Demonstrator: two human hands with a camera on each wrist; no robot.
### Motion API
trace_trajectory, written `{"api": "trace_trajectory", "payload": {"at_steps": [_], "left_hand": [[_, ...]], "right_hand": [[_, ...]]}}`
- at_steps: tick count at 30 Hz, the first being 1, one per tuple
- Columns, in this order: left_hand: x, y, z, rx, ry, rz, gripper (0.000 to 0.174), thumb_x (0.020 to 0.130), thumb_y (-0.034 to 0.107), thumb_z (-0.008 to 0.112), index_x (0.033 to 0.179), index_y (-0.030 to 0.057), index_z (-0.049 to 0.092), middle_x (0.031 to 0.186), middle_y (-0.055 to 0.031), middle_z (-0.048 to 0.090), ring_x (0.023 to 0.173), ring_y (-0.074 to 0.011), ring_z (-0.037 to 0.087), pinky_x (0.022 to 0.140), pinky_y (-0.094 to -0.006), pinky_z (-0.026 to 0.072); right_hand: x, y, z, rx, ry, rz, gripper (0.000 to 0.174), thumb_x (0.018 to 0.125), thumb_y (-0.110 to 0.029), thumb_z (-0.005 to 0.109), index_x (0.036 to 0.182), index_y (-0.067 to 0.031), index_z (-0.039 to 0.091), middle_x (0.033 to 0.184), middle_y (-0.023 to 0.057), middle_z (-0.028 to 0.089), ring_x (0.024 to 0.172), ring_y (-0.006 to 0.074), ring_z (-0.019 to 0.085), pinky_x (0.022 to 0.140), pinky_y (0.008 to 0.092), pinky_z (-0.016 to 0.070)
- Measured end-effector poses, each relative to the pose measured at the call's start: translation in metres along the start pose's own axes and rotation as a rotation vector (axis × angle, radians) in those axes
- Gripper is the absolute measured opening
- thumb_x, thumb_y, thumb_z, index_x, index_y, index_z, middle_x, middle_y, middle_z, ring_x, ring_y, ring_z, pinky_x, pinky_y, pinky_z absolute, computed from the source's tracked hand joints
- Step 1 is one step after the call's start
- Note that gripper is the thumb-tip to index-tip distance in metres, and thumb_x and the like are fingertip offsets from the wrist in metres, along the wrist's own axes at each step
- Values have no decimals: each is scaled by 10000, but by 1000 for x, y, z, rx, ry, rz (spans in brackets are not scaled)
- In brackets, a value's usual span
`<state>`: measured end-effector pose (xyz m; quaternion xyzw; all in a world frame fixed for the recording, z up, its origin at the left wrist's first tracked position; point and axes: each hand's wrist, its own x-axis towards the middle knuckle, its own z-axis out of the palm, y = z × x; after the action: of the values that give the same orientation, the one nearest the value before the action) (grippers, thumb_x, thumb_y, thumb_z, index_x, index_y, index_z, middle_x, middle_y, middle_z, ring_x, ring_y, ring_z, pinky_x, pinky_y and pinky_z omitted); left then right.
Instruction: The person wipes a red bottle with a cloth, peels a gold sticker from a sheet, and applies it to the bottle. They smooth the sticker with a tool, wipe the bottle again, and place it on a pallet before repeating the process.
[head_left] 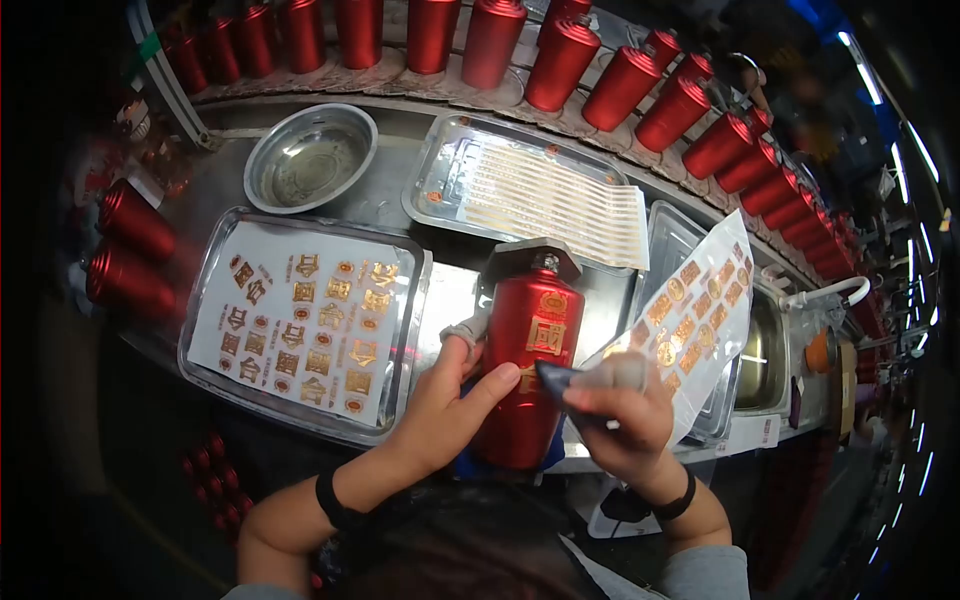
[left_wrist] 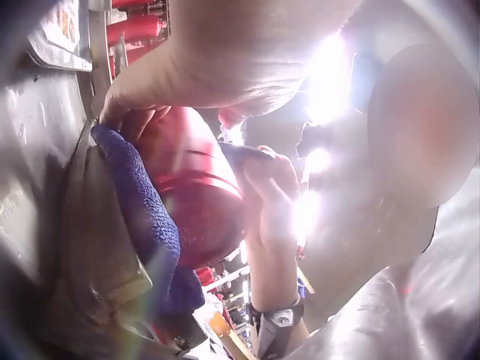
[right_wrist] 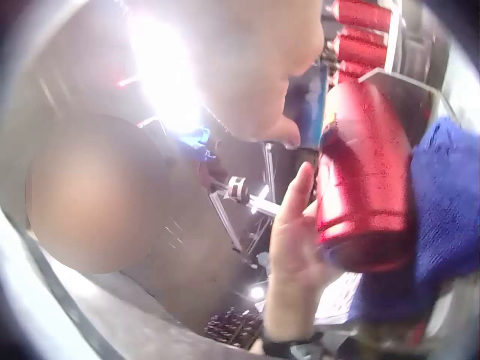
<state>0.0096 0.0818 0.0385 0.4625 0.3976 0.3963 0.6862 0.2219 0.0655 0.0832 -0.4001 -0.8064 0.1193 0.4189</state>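
Note:
A red metallic bottle point(head_left: 520, 420) leans back with its neck against a dark angular rest. Gold characters point(head_left: 546, 337) and a round gold emblem run down its front. My left hand point(head_left: 440, 410) grips the bottle's left side, thumb across the front; a greyish covering wraps a fingertip. My right hand point(head_left: 630, 415) holds a dark flat scraper point(head_left: 556, 379), its edge at the lower gold character and partly hiding it. In the left wrist view a blue cloth point(left_wrist: 142, 202) lies beneath the bottle point(left_wrist: 199, 195). The right wrist view shows the same bottle point(right_wrist: 364, 180) from its base end.
Left stands a tray point(head_left: 190, 350) with a sheet of gold stickers point(head_left: 300, 340); behind it, a metal bowl point(head_left: 260, 180). Another tray point(head_left: 425, 195) bears a striped gold sheet point(head_left: 550, 195). A clear sticker sheet point(head_left: 700, 310) slants beside my right hand. Red bottles point(head_left: 430, 40) line the back conveyor.

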Motion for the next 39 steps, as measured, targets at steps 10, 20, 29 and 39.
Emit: {"api": "trace_trajectory", "payload": {"at_steps": [10, 20, 29, 39], "left_hand": [[0, 5, 6, 120, 31, -5, 595, 906, 243, 707, 1320, -43, 391, 1308, -218, 546, 1240, -223, 527, 1056, -346, 402], [1, 7, 7, 149, 36, -22, 622, 889, 189, 721, 1356, -28, 373, 1300, -195, 561, 1219, -217, 550, 1052, -346, 418], [1, 5, 6, 119, 46, -36, 661, 890, 197, 726, 1386, -33, 355, 1305, -194, 556, 1219, -207, 547, 1053, -345, 415], [0, 3, 3, 100, 53, -62, 674, 892, 173, 720, 1413, -20, 338, 1325, -175, 539, 1225, -205, 538, 1048, -336, 417]], "right_hand": [[8, 34, 17, 392, 382, 666, 225, 840, -110, 766, 945, -25, 586, 824, 50, 644, 776, 101, 610, 653, 250, 492], [-10, 33, 17, 307, 374, 541, 250, 800, -40, 785, 930, -22, 573, 813, 47, 587, 718, 117, 560, 648, 244, 448], [-61, 2, 3, 323, 8, 84, 334, 667, 56, 723, 979, -62, 698, 902, 91, 673, 765, 239, 636, 696, 366, 501], [-37, 14, 18, 570, 310, 499, 188, 886, -76, 708, 938, -21, 536, 786, 35, 613, 688, 59, 563, 593, 209, 444]]}}
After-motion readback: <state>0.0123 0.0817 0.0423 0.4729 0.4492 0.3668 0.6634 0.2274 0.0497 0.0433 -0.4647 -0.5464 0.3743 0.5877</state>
